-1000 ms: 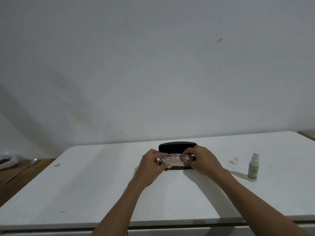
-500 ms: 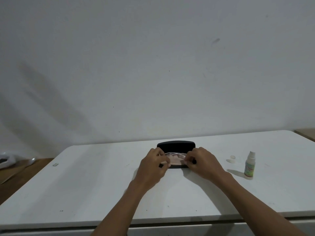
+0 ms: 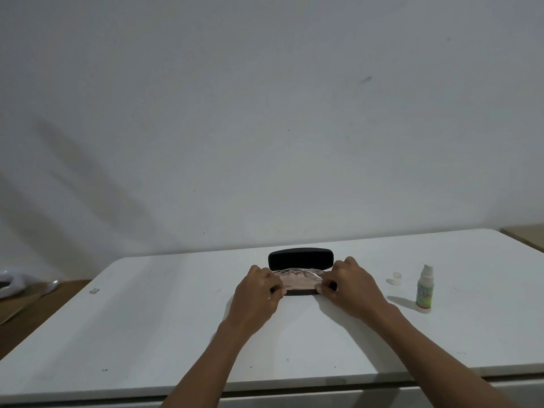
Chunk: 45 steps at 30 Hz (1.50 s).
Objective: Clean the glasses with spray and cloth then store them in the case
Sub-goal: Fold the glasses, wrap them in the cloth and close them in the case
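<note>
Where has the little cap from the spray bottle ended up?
In the head view, the cap lies on the white table to the person's right, between the right hand and the upright spray bottle, apart from both.

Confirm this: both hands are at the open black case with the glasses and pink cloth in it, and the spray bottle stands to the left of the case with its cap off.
Wrong side. In the head view the spray bottle stands right of the case, its cap off beside it. The left hand and right hand are at the case as stated.

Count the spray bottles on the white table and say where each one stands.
1. The spray bottle stands upright on the table, with its loose cap beside it. None other shows.
</note>
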Tool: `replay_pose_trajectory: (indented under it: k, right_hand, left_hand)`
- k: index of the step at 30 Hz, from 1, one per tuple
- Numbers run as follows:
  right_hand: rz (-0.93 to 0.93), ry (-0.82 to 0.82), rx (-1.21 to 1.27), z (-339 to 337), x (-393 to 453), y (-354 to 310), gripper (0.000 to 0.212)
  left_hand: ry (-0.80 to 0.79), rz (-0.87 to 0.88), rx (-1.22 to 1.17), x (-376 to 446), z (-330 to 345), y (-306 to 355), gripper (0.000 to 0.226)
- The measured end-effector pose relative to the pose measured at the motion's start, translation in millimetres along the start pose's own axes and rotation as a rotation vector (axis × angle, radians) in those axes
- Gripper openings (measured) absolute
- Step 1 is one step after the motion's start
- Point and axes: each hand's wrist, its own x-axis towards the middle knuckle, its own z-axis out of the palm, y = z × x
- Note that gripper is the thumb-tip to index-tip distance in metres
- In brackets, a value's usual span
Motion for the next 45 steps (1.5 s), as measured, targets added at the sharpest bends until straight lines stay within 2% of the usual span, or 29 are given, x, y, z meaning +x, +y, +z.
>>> replay_pose_trajectory:
  k: [6, 10, 15, 23, 27, 31, 33, 37, 40, 41, 45]
  right_hand:
    - [0.013, -0.027, -0.075, -5, 0, -4, 0.030]
    - [0.030, -0.009, -0.076, -11, -2, -9, 0.026]
    - [0.053, -0.013, 0.035, -12, -5, -12, 0.019]
    - [0.060, -0.034, -0.017, -6, -6, -14, 0.023]
    - [0.079, -0.029, -0.066, -5, -5, -13, 0.028]
    - [0.103, -0.034, -0.109, -7, -6, -14, 0.030]
    - [0.124, -0.041, -0.118, -8, -5, -15, 0.031]
    - [0.156, -0.039, -0.047, -9, -7, -17, 0.024]
    - [0.196, 0.012, 0.103, -8, -10, -15, 0.013]
    - [0.212, 0.029, 0.164, -8, -11, -13, 0.011]
    - [0.211, 0.010, 0.266, -5, -12, -10, 0.009]
  left_hand:
    - [0.042, 0.059, 0.132, 1, 0, -4, 0.002]
    - [0.037, 0.027, 0.094, -1, -1, 1, 0.004]
    - [-0.059, 0.017, 0.004, -2, 0, 6, 0.013]
    - [-0.120, -0.047, 0.051, 6, 0, 3, 0.013]
    - [-0.115, 0.024, 0.148, 8, 0, -2, 0.016]
    - [-0.088, 0.169, 0.314, 7, 1, -6, 0.005]
    - [-0.065, 0.195, 0.333, 6, 2, -5, 0.007]
    - [-0.037, 0.096, 0.156, 1, -2, -3, 0.011]
    - [0.000, -0.087, -0.079, -1, -6, -4, 0.001]
    - [0.004, -0.136, -0.139, -1, -6, -5, 0.006]
    - [-0.046, -0.175, -0.183, -3, -3, -8, 0.013]
